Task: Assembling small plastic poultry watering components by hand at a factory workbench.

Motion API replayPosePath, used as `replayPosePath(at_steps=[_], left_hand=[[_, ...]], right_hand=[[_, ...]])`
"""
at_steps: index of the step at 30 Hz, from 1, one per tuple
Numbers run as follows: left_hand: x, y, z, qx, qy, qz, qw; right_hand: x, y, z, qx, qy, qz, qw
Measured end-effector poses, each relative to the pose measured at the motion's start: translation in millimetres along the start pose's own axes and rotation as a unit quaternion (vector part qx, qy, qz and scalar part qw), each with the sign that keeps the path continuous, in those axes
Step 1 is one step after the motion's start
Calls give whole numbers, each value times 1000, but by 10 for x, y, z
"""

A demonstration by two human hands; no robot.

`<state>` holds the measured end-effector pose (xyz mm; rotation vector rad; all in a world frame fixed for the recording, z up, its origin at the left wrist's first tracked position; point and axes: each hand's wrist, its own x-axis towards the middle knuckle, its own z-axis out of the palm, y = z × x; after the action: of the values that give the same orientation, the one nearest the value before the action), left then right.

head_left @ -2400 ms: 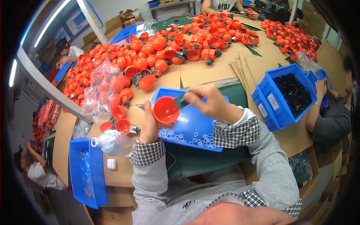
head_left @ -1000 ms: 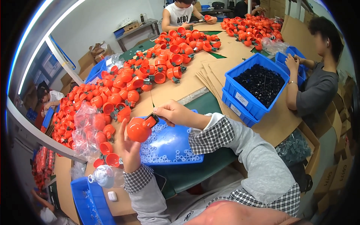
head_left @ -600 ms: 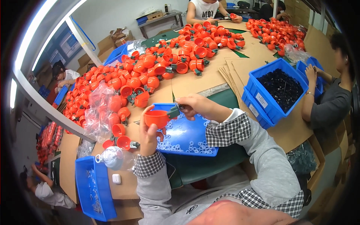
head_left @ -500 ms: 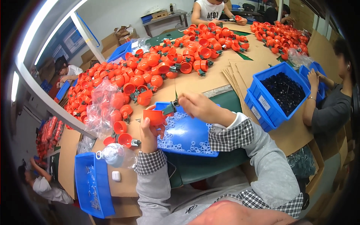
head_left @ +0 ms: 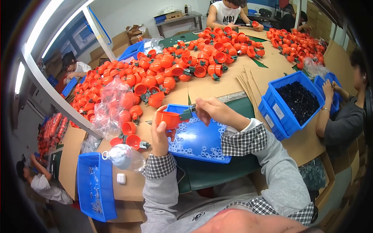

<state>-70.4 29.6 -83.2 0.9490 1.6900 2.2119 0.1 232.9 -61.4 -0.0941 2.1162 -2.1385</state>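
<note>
A red plastic cup [head_left: 167, 119] is gripped by my left hand [head_left: 159, 136], its thumb up along the cup's near side. From the cup's right side sticks out a dark green fitting [head_left: 186, 115]. My right hand [head_left: 211, 110] is closed at the outer end of that fitting, fingertips pinching a small dark part [head_left: 194, 108] whose exact shape is hidden. Below both hands lies a blue tray [head_left: 198, 136] with many translucent white rings along its sides.
Red cups with green fittings [head_left: 163, 62] pile up across the cardboard-covered table. A blue bin [head_left: 292, 130] of small black parts stands right, another blue bin [head_left: 107, 186] left. Near it are a clear bottle [head_left: 130, 158] and white case [head_left: 121, 178]. Other people [head_left: 225, 15] sit around.
The whole view has shifted slightly, so things appear farther right. The cup and its fitting look a little more level. My right fingers have changed their position around the fitting's end.
</note>
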Motion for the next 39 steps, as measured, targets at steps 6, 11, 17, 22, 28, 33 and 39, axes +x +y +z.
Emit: replayPosePath(at_steps=[6, 11, 17, 22, 28, 33, 39], left_hand=[[6, -38, -40, -31, 17, -29, 999], [6, -67, 6, 29, -9, 6, 1000], [5, -24, -47, -19, 23, -13, 999], [-23, 14, 57, 21, -17, 75, 997], [-26, -24, 0, -14, 46, 29, 998], [-23, -26, 25, 38, 25, 41, 998], [-20, -36, 1, 24, 37, 24, 999]], right_hand=[[-82, -62, 192, -457, 198, -345, 796], [-5, 4, -2, -112, 49, -14, 992], [-45, -44, 222, -380, 168, -233, 879], [64, 106, -60, 195, -57, 25, 979], [-42, -29, 259, -359, 222, -279, 862], [17, 84, 155, -362, 212, -260, 869], [-8, 12, 79, -103, 45, -109, 988]])
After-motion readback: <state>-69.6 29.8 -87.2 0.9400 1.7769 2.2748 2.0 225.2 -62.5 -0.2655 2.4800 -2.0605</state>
